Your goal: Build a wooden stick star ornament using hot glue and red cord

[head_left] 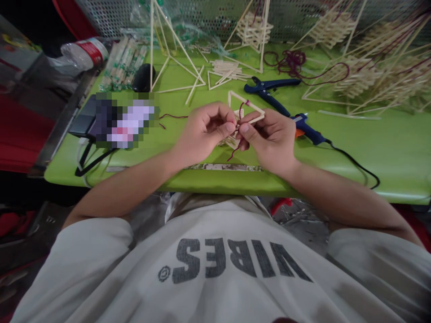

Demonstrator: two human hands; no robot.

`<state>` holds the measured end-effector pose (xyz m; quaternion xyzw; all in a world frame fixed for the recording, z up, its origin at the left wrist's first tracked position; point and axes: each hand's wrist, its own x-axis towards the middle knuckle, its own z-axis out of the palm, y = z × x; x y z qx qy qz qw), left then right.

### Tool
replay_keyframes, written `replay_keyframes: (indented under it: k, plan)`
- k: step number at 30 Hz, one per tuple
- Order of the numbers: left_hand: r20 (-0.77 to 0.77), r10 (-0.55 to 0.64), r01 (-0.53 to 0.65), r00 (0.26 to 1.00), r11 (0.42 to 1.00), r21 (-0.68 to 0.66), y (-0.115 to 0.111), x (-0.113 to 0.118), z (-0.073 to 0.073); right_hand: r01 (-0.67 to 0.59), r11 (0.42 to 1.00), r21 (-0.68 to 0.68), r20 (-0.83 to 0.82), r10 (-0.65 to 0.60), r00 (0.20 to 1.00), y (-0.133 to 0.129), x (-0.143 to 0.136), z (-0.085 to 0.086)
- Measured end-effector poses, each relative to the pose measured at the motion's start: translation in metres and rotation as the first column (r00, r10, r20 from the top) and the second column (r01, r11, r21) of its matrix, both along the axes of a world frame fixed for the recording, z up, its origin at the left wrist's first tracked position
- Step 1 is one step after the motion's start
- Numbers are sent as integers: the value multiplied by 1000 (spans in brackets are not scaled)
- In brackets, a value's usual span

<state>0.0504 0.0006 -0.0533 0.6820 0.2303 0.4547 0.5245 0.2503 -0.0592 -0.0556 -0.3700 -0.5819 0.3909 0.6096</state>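
My left hand (208,130) pinches a dark red string (233,154) at the joint of a small wooden-stick frame. Thumb and index finger are pressed together on it. My right hand (271,137) grips the stick frame (239,97) between thumb and fingers, just beside the left fingertips. The string passes around a stick at the frame's upper side, and a loose end hangs below the fingers. More of the string lies on the green table (161,154) left of my left hand. Fingers partly hide the lower sticks.
Blue cutters (269,89) and a blue glue gun (310,128) with a black cord lie right of my hands. Behind are loose sticks (225,69), a tall stick frame (151,45), tangled string (291,62) and several stick structures (332,29). A bottle (87,51) lies at the back left.
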Motion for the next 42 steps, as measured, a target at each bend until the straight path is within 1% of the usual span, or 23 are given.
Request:
replay_keyframes:
  k: [3, 6, 9, 11, 14, 15, 17, 20, 22, 24, 27, 30, 33, 35, 39, 42]
  plan:
    - [-39, -22, 21, 999, 999, -25, -2, 1, 1, -11, 1000, -1, -11, 11, 1000, 1, 1, 0]
    - [-3, -42, 42, 999, 999, 14, -3, 1, -1, -26, 999, -30, -6, 26, 1000, 3, 3, 0]
    - [31, -8, 7, 999, 999, 50, 0, 0, -1, -34, 998, -51, -10, 33, 999, 4, 5, -2]
    - [10, 47, -47, 999, 998, 48, 3, -1, -2, 9, 1000, -15, -16, -9, 1000, 3, 5, -4]
    - [-9, 111, -110, 994, 993, 29, 5, -1, -4, 137, 986, 92, 23, -140, 990, -2, 5, -6]
    - [-8, 113, -112, 994, 993, 25, 5, -1, -5, 171, 978, 121, 54, -179, 982, -4, 6, -6]
    - [-4, 78, -78, 997, 997, 22, 6, -1, -8, 200, 966, 164, 140, -224, 964, -6, 9, -6]
    - [-22, -14, 14, 1000, 1000, 0, 6, -2, -10, 146, 959, 241, 311, -219, 925, -5, 15, -7]
    - [-48, -41, 41, 998, 999, -14, 4, -4, -8, 96, 947, 306, 412, -223, 884, -1, 19, -9]
    - [-91, -40, 40, 995, 999, -10, 2, -6, -5, 74, 935, 347, 479, -245, 843, 3, 22, -10]
    - [-164, -15, 17, 986, 1000, 13, -1, -8, -1, 61, 925, 374, 525, -265, 808, 7, 24, -11]
    - [-172, -18, 19, 985, 1000, 4, 1, -7, -3, 44, 894, 445, 539, -307, 784, 7, 25, -8]
    - [-88, -51, 48, 995, 998, -30, 5, -5, -9, 32, 842, 539, 514, -359, 779, 5, 25, -4]
    - [-47, -39, 37, 998, 999, -40, 5, -4, -10, 19, 819, 574, 500, -368, 784, 5, 24, -3]
    - [-84, -16, 15, 996, 1000, -21, 0, -3, -4, 11, 780, 626, 459, -380, 803, 8, 21, -4]
    - [-101, -26, 27, 995, 1000, 9, -3, -4, -1, 13, 759, 651, 429, -383, 818, 9, 20, -4]
